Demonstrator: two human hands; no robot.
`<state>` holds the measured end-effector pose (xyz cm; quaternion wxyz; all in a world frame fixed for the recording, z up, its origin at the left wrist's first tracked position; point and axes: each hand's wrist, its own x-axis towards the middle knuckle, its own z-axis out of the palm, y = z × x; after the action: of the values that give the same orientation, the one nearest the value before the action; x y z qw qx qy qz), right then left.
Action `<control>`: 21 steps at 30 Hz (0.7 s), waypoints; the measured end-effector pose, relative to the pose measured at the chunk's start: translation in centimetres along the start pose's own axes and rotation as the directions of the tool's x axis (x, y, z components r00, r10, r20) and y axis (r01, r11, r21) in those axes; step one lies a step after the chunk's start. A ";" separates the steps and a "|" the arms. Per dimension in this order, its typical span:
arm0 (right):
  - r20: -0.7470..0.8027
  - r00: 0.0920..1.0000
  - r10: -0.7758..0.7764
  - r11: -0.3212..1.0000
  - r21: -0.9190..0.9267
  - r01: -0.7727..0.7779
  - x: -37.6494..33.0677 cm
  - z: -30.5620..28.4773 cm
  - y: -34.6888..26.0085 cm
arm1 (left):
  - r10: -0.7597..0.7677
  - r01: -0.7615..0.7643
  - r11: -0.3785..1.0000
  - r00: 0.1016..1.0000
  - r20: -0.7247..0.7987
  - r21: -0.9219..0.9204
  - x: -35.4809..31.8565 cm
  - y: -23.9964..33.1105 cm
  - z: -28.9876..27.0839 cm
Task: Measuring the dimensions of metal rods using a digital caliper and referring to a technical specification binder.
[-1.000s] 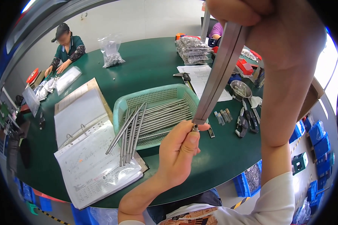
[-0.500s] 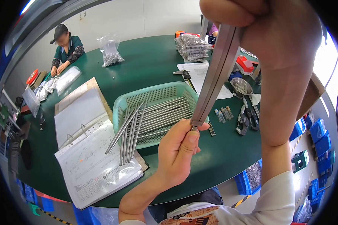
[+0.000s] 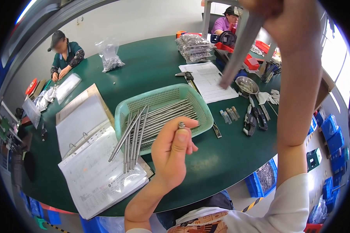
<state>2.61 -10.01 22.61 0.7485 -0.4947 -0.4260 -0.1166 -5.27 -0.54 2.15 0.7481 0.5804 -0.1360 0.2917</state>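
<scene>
My left hand (image 3: 169, 153) is closed in front of the basket, pinching a small shiny metal piece (image 3: 181, 125) between thumb and forefinger. Only its tip shows; the rest is hidden by the fingers. High at the upper right, my right hand (image 3: 293, 29) is wrapped round the top of a long grey metal bar (image 3: 241, 52), blurred by motion. The bar's lower end hangs apart from the left hand. Behind the left hand, a mint-green plastic basket (image 3: 122, 105) holds several thin metal rods (image 3: 171, 113). Some rods slant over its near left rim onto an open ring binder (image 3: 101, 180).
A caliper (image 3: 188, 76) lies by paper sheets (image 3: 208, 83). Small vials (image 3: 230, 115), micrometers (image 3: 250, 121) and a metal bowl (image 3: 247, 84) are at the right. Bagged parts (image 3: 194, 48) are stacked at the back. Two people sit across the green table (image 3: 151, 58).
The bar's lower end has left the metal piece in my left hand and swung up and away. My left hand has shifted slightly left. A second person has come into view.
</scene>
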 end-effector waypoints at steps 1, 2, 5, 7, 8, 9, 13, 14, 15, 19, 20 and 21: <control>0.096 0.995 0.005 0.986 -0.165 0.011 -0.2 -3.1 2.1 | 0.000 0.000 1.000 1.000 0.003 -0.001 0.1 -0.1 -0.3; 0.188 0.982 0.022 0.943 -0.330 0.042 -0.7 -6.4 4.4 | 0.010 -0.010 1.000 1.000 -0.017 -0.010 0.1 -0.2 -0.4; -0.025 0.965 0.263 0.687 -0.697 -0.205 -5.7 -9.7 8.4 | 0.030 -0.029 1.000 0.998 -0.062 0.004 0.3 -0.2 -0.9; 0.005 0.975 0.222 0.550 -0.827 -0.121 -8.9 -12.2 9.4 | 0.066 -0.058 0.996 0.991 -0.115 0.068 0.5 -0.4 -0.8; 0.022 0.991 0.133 0.421 -0.906 -0.037 -9.9 -12.4 9.3 | 0.075 -0.066 0.995 0.988 -0.136 0.070 0.6 -0.4 -1.0; 0.052 0.997 0.050 0.275 -0.961 0.036 -10.6 -12.6 9.2 | 0.065 -0.056 0.996 0.990 -0.126 0.068 0.8 -0.4 -1.2; 0.057 0.997 0.047 0.185 -0.982 0.047 -11.8 -13.4 8.8 | 0.104 -0.093 0.993 0.980 -0.167 0.069 1.0 -0.7 -1.5; 0.085 0.995 0.044 0.180 -0.981 0.075 -11.8 -13.5 8.7 | 0.108 -0.098 0.993 0.980 -0.169 0.066 1.0 -0.6 -1.6; 0.112 0.993 0.042 0.175 -0.979 0.104 -11.9 -13.6 8.6 | 0.112 -0.102 0.993 0.979 -0.171 0.063 0.9 -0.5 -1.5; 0.096 0.995 0.041 0.177 -0.980 0.088 -12.1 -14.1 8.6 | 0.110 -0.099 0.992 0.980 -0.166 0.076 0.8 -0.5 -1.0; 0.104 0.993 0.049 0.178 -0.980 0.094 -12.1 -14.2 8.5 | 0.106 -0.095 0.993 0.980 -0.166 0.073 0.7 -0.5 -1.0; 0.113 0.992 0.058 0.179 -0.979 0.101 -12.2 -14.2 8.5 | 0.101 -0.091 0.993 0.982 -0.162 0.072 0.7 -0.5 -0.9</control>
<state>7.70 -20.83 5.86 0.2277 -0.8594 -0.3047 -0.3417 -4.51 0.41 1.88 0.7229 0.5706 -0.0921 0.3787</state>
